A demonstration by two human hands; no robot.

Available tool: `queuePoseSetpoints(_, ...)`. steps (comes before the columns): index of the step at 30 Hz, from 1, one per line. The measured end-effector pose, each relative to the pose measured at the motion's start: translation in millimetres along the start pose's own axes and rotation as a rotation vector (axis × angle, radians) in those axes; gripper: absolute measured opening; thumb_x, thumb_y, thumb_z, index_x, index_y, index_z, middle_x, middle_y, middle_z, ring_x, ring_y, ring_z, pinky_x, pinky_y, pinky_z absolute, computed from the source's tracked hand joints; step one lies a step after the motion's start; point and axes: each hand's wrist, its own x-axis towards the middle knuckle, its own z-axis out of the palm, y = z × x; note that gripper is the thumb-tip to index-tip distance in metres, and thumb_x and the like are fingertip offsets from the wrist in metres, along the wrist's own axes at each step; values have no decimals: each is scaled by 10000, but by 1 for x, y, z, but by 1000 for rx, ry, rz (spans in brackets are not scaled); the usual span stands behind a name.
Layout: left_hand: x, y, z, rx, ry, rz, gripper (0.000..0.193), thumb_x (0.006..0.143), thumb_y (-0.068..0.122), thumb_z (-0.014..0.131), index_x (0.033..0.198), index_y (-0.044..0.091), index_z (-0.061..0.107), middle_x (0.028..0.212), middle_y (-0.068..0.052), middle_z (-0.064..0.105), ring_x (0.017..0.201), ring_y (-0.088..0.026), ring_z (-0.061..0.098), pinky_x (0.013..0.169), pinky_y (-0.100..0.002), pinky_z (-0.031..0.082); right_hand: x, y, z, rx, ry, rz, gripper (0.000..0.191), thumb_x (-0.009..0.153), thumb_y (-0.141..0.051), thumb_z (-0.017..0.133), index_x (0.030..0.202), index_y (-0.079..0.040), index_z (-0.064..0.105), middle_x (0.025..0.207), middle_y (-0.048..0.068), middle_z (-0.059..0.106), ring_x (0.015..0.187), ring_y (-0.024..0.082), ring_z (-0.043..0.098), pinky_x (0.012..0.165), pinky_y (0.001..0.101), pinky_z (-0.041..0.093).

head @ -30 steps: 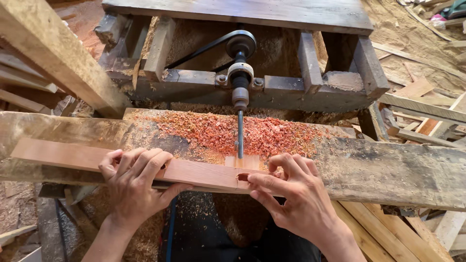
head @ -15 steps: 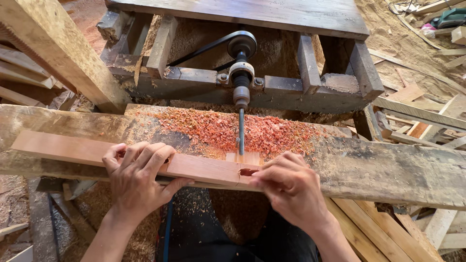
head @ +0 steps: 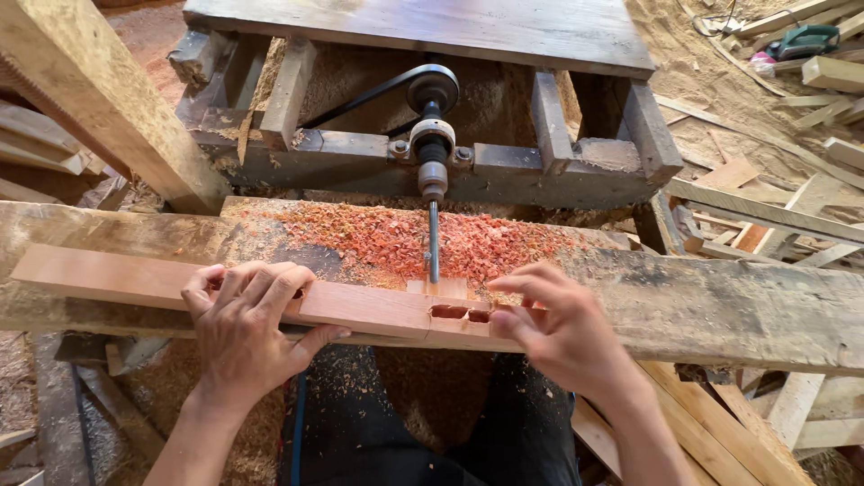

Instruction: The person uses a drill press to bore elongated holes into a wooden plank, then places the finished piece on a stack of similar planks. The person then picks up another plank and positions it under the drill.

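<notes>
Here, nearest to me, the left hand [head: 241,328] lies spread flat over a long reddish wooden batten [head: 360,308], fingers draped across its top face and thumb hooked under the near edge. The right hand [head: 560,326] curls at the batten's right end, fingertips pinching it just beside two dark mortise slots [head: 459,313]. The batten rests lengthwise along the near edge of the rough plank worktop [head: 720,306], pressed against it. It looks stiff, light and dry, probably easy to slide, so a hold on either side of the slots seems soundest. Just beyond, the drill bit [head: 433,241] points at the batten, touching or nearly so, amid a heap of red shavings [head: 378,238]. Farther back sit the spindle [head: 432,144] and its belt pulley [head: 433,88].
</notes>
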Motion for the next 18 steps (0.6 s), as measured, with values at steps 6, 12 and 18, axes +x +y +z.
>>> queuePoseSetpoints(6,-1,2,-4,-8,-17,-18,632,760,731,684,1078,185,665,1083,20,722,1123,-231,618,1075,-537,281,5,-8,15,-139,305,-234,84,899,-48,683,864,-87,749,936,70,746,851,160,740,670,279,627)
queuePoseSetpoints(12,0,1,-4,-9,-15,-22,635,718,725,735,1058,192,676,1053,16,731,1094,-227,615,1062,-534,275,10,-16,11,-307,86,-553,98,855,-148,745,938,-104,770,1038,66,722,953,199,685,814,355,585)
queuePoseSetpoints(18,-1,-1,-3,-22,-13,-19,619,745,720,713,1073,197,673,1075,17,743,1112,-225,622,1080,-525,272,23,-21,14,-392,-145,-532,59,907,-149,727,874,-102,715,920,37,682,860,174,659,760,317,555)
